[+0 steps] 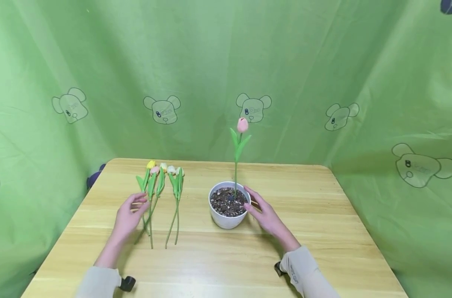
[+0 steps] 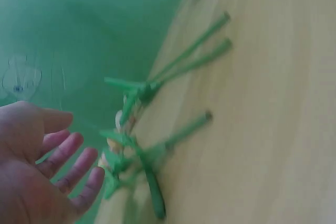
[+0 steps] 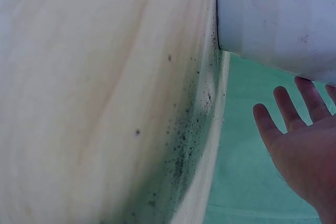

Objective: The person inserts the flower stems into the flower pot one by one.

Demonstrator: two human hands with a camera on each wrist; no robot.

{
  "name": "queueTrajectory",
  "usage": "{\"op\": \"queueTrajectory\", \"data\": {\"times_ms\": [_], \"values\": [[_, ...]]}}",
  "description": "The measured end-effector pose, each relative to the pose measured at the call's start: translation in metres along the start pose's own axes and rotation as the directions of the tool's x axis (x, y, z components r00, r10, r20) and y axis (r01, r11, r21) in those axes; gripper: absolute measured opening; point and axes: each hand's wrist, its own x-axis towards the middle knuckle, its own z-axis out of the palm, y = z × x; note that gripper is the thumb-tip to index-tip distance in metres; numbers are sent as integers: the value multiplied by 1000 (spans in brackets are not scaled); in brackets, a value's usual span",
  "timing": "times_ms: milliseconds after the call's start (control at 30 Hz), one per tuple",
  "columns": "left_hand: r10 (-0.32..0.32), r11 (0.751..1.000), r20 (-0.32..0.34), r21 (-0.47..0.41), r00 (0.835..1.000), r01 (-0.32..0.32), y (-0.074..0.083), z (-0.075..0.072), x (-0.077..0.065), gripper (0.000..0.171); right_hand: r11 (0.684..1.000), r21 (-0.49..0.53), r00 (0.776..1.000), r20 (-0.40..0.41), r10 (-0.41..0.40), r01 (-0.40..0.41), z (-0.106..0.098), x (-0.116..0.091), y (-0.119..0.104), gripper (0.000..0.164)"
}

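A pink artificial tulip (image 1: 242, 125) with green leaves stands upright in the dark soil (image 1: 223, 203) of a white pot (image 1: 227, 222). My right hand (image 1: 264, 214) lies against the pot's right side, thumb and fingers spread at the rim. The right wrist view shows its fingers extended (image 3: 304, 148) beside the pot wall (image 3: 278, 19). On the left, my left hand (image 1: 130, 214) hovers at the stems of several loose tulips (image 1: 151, 188), yellow, pink and white. Its fingers are loosely bent and grip nothing in the left wrist view; whether a fingertip touches a stem is unclear.
Two white tulips (image 1: 178, 186) lie with crossed stems between the left bunch and the pot. Soil crumbs (image 3: 181, 150) dot the wooden table (image 1: 211, 265) by the pot. A green curtain (image 1: 203, 49) with bear outlines hangs behind and along both sides.
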Motion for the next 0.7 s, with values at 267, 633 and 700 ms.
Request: {"op": "queueTrajectory", "data": {"times_ms": [267, 633, 700], "values": [[-139, 990, 24, 2, 990, 139, -20, -15, -8, 52, 1000, 13, 1000, -2, -6, 6, 0, 0, 0, 60], [-194, 980, 31, -37, 981, 195, -29, -11, 4, 54, 1000, 8, 1000, -11, -9, 9, 1, 0, 1, 60], [-203, 979, 28, -24, 979, 203, -30, -8, 8, 56, 1000, 9, 1000, -12, -5, 5, 0, 0, 1, 60]]}}
